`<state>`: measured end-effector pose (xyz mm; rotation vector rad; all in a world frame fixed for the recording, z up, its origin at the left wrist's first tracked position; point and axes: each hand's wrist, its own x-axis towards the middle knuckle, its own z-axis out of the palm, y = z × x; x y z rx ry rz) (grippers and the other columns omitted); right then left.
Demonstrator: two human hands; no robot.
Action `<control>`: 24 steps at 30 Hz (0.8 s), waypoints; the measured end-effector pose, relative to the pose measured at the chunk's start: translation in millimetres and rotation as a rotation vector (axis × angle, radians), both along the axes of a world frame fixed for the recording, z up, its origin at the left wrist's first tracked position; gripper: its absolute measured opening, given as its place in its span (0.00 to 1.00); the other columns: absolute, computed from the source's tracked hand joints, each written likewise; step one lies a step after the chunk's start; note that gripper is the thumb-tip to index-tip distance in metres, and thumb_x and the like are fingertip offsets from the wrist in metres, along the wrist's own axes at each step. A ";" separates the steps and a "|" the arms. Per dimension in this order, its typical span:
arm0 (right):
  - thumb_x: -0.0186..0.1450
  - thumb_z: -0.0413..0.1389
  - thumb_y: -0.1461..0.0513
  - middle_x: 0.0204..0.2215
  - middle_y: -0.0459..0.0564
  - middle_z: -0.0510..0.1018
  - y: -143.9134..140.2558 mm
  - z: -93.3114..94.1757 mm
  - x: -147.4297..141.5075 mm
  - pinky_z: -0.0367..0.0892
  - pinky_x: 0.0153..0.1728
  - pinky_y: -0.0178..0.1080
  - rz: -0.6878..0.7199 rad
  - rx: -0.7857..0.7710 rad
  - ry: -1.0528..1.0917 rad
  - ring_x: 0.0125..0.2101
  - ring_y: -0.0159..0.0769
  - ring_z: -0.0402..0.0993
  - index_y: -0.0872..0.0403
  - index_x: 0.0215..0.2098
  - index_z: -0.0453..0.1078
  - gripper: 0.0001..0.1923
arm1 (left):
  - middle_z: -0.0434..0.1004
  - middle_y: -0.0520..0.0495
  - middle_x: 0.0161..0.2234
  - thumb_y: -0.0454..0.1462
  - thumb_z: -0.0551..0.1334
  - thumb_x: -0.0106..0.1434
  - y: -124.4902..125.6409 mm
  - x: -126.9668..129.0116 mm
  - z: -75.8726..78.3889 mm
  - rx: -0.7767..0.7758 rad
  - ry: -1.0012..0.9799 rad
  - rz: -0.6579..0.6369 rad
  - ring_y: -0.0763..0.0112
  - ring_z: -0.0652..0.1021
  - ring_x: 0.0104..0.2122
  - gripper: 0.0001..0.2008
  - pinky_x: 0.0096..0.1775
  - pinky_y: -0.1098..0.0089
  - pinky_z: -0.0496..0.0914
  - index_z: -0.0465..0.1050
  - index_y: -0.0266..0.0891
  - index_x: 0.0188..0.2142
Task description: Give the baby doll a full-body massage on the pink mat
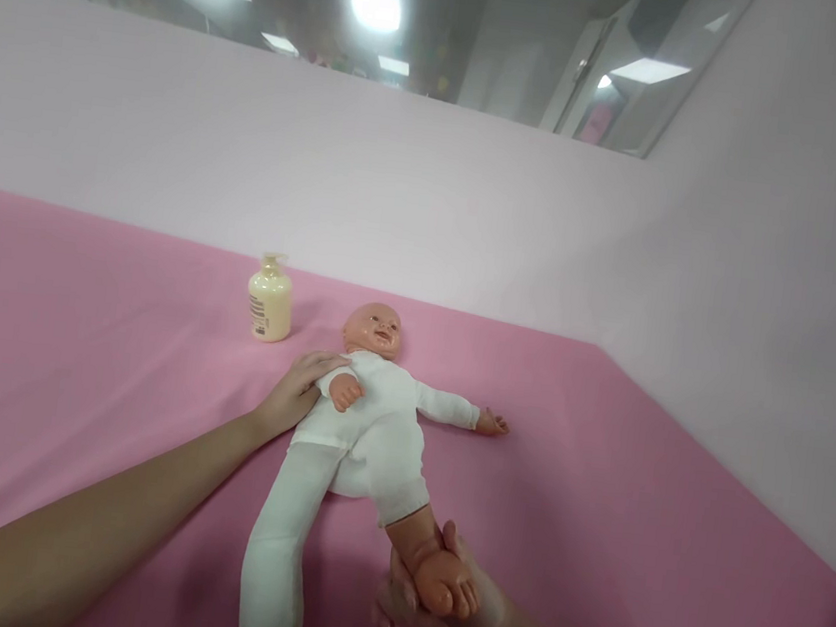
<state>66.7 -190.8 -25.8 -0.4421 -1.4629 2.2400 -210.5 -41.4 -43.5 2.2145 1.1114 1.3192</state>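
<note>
right hand point(440, 613) fingers cup the doll point(368, 419) foot, left hand point(297, 390) seemingly flat on its shoulder, open pink cloth point(630, 499) rightward.

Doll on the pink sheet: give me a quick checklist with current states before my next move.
1. Right hand cups the doll's bare foot: ok.
2. Left hand rests at the doll by its shoulder: ok.
3. Doll lies face up on the sheet: ok.
4. Bottle stands upright, apart from the doll: ok.
5. Doll's other foot in view: not ok, covered by the white legging.
6. Bottle cap closed: cannot tell.
</note>
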 end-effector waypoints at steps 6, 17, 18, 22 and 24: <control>0.62 0.34 0.33 0.08 0.37 0.56 -2.3 -20.3 -10.4 0.61 0.32 0.40 -0.011 -0.086 0.172 0.13 0.27 0.49 0.51 0.20 0.58 0.36 | 0.72 0.46 0.54 0.27 0.50 0.59 -1.4 0.7 1.3 -0.004 -0.001 0.002 0.62 0.68 0.56 0.26 0.60 0.55 0.60 0.71 0.45 0.54; 0.57 0.23 0.29 0.07 0.40 0.59 -1.5 -22.9 -16.5 0.62 0.33 0.41 0.023 -0.199 0.363 0.13 0.28 0.53 0.53 0.20 0.62 0.45 | 0.72 0.46 0.54 0.27 0.50 0.58 -2.0 1.5 2.8 -0.005 -0.014 -0.004 0.63 0.69 0.56 0.26 0.60 0.55 0.60 0.71 0.44 0.54; 0.58 0.25 0.29 0.07 0.40 0.59 -0.8 -21.2 -16.0 0.62 0.33 0.41 0.031 -0.200 0.341 0.13 0.29 0.53 0.53 0.19 0.62 0.44 | 0.72 0.46 0.54 0.27 0.50 0.58 -2.4 1.4 3.1 -0.008 -0.013 -0.007 0.63 0.69 0.56 0.27 0.60 0.55 0.60 0.71 0.44 0.54; 0.62 0.35 0.32 0.08 0.39 0.58 3.2 -15.6 -15.2 0.63 0.34 0.42 0.071 -0.174 0.237 0.14 0.29 0.53 0.53 0.19 0.62 0.38 | 0.72 0.46 0.54 0.27 0.50 0.57 -2.7 1.3 3.2 -0.011 -0.018 -0.003 0.62 0.69 0.56 0.27 0.60 0.54 0.59 0.71 0.44 0.54; 0.64 0.38 0.34 0.08 0.39 0.57 3.6 -12.1 -14.8 0.63 0.35 0.41 0.084 -0.147 0.170 0.14 0.29 0.52 0.53 0.19 0.62 0.36 | 0.73 0.46 0.54 0.27 0.50 0.58 -2.4 1.3 2.8 -0.011 -0.018 0.001 0.62 0.69 0.56 0.26 0.60 0.54 0.60 0.71 0.44 0.53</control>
